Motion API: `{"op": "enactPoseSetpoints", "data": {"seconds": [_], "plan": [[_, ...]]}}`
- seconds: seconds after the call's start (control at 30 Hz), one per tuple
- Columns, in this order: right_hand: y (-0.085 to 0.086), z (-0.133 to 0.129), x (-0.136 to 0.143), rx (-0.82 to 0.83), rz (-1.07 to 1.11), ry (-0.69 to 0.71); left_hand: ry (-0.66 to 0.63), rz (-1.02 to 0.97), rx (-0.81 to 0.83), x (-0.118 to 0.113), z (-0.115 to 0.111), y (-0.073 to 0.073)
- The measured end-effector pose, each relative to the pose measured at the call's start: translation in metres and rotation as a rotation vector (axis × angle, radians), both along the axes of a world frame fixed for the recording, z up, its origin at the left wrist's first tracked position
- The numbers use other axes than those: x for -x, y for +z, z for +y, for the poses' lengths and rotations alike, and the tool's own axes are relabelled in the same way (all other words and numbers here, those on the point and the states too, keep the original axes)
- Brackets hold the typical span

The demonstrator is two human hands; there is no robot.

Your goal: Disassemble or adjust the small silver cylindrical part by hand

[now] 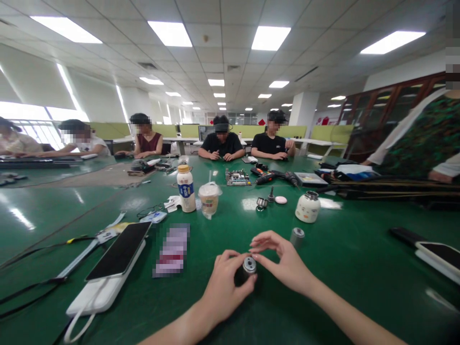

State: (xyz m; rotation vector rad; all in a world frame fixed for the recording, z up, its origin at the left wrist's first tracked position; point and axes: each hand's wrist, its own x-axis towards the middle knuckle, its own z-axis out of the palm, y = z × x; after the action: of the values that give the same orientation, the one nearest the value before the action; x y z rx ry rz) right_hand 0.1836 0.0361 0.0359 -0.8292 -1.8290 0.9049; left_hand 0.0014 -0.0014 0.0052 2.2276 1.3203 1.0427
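Near the front middle of the green table (345, 268), a small metal cylinder (249, 266) stands with its round end up. My left hand (227, 278) is wrapped round it, thumb on the near side and fingers on the far side. My right hand (282, 261) is at the cylinder's upper right edge, thumb and fingertips curved close together; whatever may be between them is too small to make out. A second metal cylinder (297, 236) stands upright just beyond my right hand. Further back is a white jar (308, 207) with an open metal neck.
A phone (120, 249) lies on a white power bank at left, near straps and a purple packet (172, 250). A bottle (186, 189), a cup (209, 199), a circuit board (237, 177) and power drills (265, 178) stand or lie beyond. Several people are around the table.
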Motion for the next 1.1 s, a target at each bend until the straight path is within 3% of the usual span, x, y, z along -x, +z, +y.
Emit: {"op": "enactPoseSetpoints", "data": {"seconds": [0.27,0.57,0.83,1.0,1.1], "plan": [[0.002,-0.015,0.010,-0.055,-0.065,0.031,-0.010,0.005,-0.015,-0.001,0.000,0.000],[0.008,-0.013,0.004,-0.122,-0.084,-0.059,-0.021,0.018,0.004,0.000,-0.002,0.003],[0.001,-0.018,0.012,-0.067,-0.064,-0.086,-0.050,0.006,0.011,-0.001,-0.001,0.004],[0.006,-0.001,-0.002,-0.149,0.039,-0.205,-0.011,0.002,0.019,0.000,-0.001,0.001],[-0.006,0.017,-0.015,-0.118,0.002,-0.225,0.002,-0.001,0.025,0.001,-0.001,-0.001]]}}
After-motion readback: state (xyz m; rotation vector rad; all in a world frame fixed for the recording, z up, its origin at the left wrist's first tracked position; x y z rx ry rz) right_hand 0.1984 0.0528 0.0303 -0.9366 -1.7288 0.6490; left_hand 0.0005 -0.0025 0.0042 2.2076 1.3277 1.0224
